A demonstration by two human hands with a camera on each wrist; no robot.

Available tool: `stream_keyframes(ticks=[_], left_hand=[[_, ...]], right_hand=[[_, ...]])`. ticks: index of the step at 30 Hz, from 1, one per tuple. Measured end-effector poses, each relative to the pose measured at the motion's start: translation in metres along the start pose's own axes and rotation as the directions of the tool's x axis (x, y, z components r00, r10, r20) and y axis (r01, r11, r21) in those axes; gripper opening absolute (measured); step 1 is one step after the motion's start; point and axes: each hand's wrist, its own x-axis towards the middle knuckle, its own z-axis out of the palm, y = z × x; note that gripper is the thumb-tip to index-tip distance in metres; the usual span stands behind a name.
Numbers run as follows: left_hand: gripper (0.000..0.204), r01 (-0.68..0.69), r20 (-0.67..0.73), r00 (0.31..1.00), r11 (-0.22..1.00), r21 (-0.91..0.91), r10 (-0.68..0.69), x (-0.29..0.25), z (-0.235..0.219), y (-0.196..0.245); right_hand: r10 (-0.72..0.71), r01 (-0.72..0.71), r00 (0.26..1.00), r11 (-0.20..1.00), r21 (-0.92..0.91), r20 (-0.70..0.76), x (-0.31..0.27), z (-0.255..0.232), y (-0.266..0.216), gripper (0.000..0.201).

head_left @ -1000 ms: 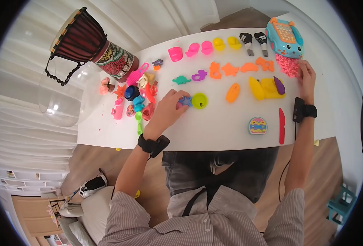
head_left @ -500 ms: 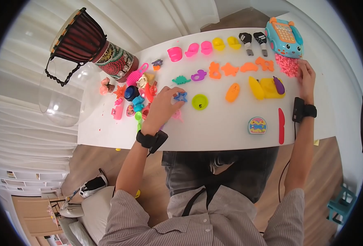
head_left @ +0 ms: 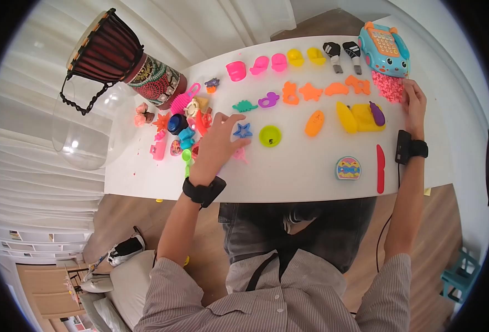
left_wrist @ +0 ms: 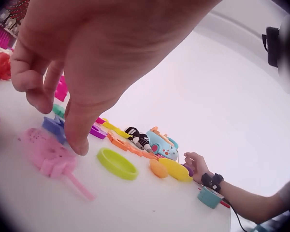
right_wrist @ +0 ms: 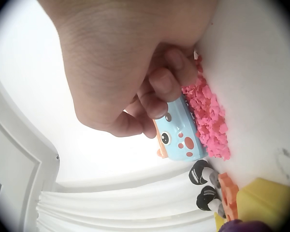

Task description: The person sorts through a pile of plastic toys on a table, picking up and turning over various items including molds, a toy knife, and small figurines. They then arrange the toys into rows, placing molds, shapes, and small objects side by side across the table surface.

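On the white table (head_left: pixel 288 171) lies a blue star-shaped cutter (head_left: pixel 242 130). My left hand (head_left: pixel 218 145) is around it from the left, thumb and index finger spread apart, the star between their tips. Just below the star, partly hidden by the hand, is a pink popsicle-shaped mould (left_wrist: pixel 50 154) with a stick. A round lime-green dish (head_left: pixel 270 136) marked with a 5 sits to the star's right. At the right, my right hand (head_left: pixel 414 105) rests beside a heap of pink crumbs (right_wrist: pixel 208 116), its fingers loosely bent with nothing in them.
A blue toy phone (head_left: pixel 384 52) stands behind the crumbs. Rows of pink, yellow and orange moulds (head_left: pixel 311 92) line the back. A red plastic knife (head_left: pixel 380 169) lies near the front edge. A drum (head_left: pixel 156 83) and a cluster of toys (head_left: pixel 186 138) crowd the left.
My left hand drew the blue star leftward, away from the lime-green dish, and its fingers then parted from it. The pink mould came into view below. My right hand stayed put.
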Motion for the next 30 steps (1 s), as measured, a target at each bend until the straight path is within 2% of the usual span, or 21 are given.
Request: stream_keyframes(ticks=[1,3,4,6,10,13,15,16,18,19,21,25,27,28,30], left_hand=[[0.056,0.000,0.001,1.000,1.000,0.000,0.000,0.001,0.004,0.003],[0.059,-0.245,-0.085,0.965,0.968,0.058,0.249,0.002,0.014,0.012],[0.059,-0.242,-0.087,0.965,0.969,0.058,0.247,0.002,0.018,0.017],[0.060,-0.263,0.017,0.964,0.936,0.235,0.266,0.000,0.023,0.031],[0.056,-0.234,0.054,0.972,0.948,0.218,0.227,0.003,0.027,0.038],[0.054,-0.302,0.052,0.953,0.934,0.190,0.298,-0.016,0.015,0.047],[0.053,-0.258,-0.067,0.963,0.965,0.056,0.261,-0.030,0.009,0.039],[0.053,-0.262,-0.059,0.962,0.963,0.057,0.265,-0.039,0.005,0.036],[0.055,-0.097,-0.013,0.995,0.995,0.009,0.097,-0.057,-0.002,0.031],[0.055,-0.096,-0.010,0.995,0.995,0.014,0.096,-0.064,-0.003,0.030],[0.056,-0.098,0.045,0.994,0.991,-0.087,0.102,-0.074,-0.003,0.027],[0.057,-0.122,0.081,0.989,0.990,-0.065,0.127,-0.084,0.012,0.033],[0.056,-0.178,0.083,0.977,0.964,-0.196,0.198,-0.082,0.023,0.048],[0.056,-0.180,0.083,0.976,0.964,-0.197,0.199,-0.079,0.026,0.057],[0.055,-0.228,0.175,0.941,0.926,-0.300,0.289,-0.066,0.029,0.073]], right_hand=[[0.001,-0.001,1.000,1.000,0.000,0.000,0.000,-0.001,0.000,0.020],[0.003,-0.002,1.000,0.999,-0.034,0.012,-0.001,-0.001,0.000,0.020],[0.003,-0.002,1.000,0.999,-0.034,0.015,0.000,0.000,0.000,0.020],[-0.002,0.002,1.000,1.000,-0.028,-0.011,0.001,0.000,0.001,0.020],[-0.009,0.009,1.000,0.999,-0.046,0.004,-0.001,-0.002,0.001,0.021],[0.013,-0.013,1.000,1.000,-0.007,-0.014,-0.003,0.004,-0.003,0.021],[0.016,-0.016,1.000,1.000,-0.009,-0.020,-0.004,0.005,-0.004,0.021],[0.022,-0.022,0.999,1.000,-0.008,-0.027,-0.004,0.003,-0.005,0.021],[-0.004,0.005,1.000,0.998,-0.061,0.019,-0.003,0.002,-0.003,0.020],[0.000,0.001,1.000,0.998,-0.057,0.018,-0.003,0.003,-0.001,0.020],[-0.005,0.006,1.000,0.998,-0.060,0.015,0.001,0.003,0.003,0.020],[-0.020,0.020,1.000,0.997,-0.068,-0.001,0.004,-0.003,0.008,0.021],[-0.062,0.062,0.998,0.997,-0.053,0.004,0.006,-0.003,0.011,0.021],[-0.063,0.063,0.998,0.997,-0.055,0.003,0.006,-0.003,0.013,0.021],[-0.041,0.040,0.999,0.998,-0.051,-0.015,0.008,-0.004,0.014,0.020]])
